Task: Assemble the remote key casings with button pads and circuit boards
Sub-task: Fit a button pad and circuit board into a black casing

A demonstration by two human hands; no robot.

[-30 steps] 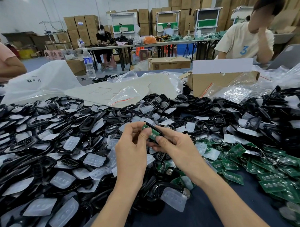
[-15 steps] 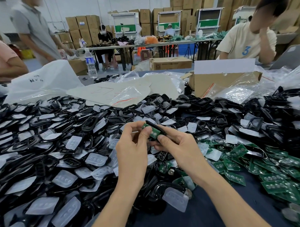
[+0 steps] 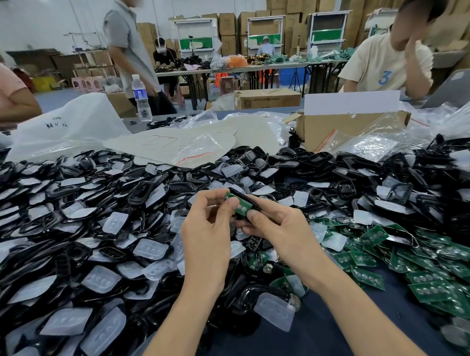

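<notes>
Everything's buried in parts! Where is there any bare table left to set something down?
Bare tabletop shows mainly at the near edge, between the two forearms and on toward the green circuit boards. A thin strip shows by the water bottle. Elsewhere black casings and clear button pads are heaped thick.

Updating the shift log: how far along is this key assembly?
Done: no finished pile I can pick out. In hand: left hand and right hand grip one black casing, thumbs on the green circuit board in it. Left: heaps of loose casings, button pads and boards remain.
</notes>
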